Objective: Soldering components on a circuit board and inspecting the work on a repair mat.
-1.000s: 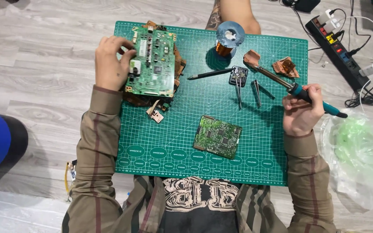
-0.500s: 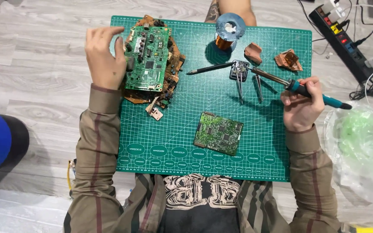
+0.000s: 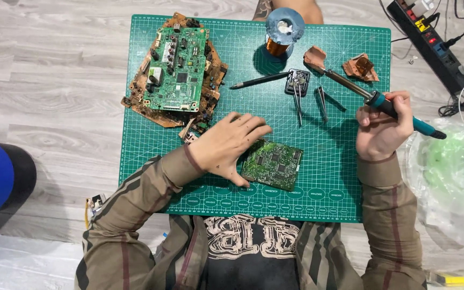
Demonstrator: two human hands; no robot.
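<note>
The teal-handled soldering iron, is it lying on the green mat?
No, the right hand holds the teal-handled soldering iron above the green cutting mat.

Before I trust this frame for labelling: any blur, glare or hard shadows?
Head view: even, soft light, with short shadows under the left hand and the soldering iron; the small circuit board and cutting mat are sharp; mild glare on the clear plastic bag; no motion blur that I can see.

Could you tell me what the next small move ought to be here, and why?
Probably bring the soldering iron down to the small green circuit board. The left hand already rests on that board's left edge on the green cutting mat, steadying it, while the right hand grips the iron with its tip pointing away, up among the tweezers, well off the board.
</note>
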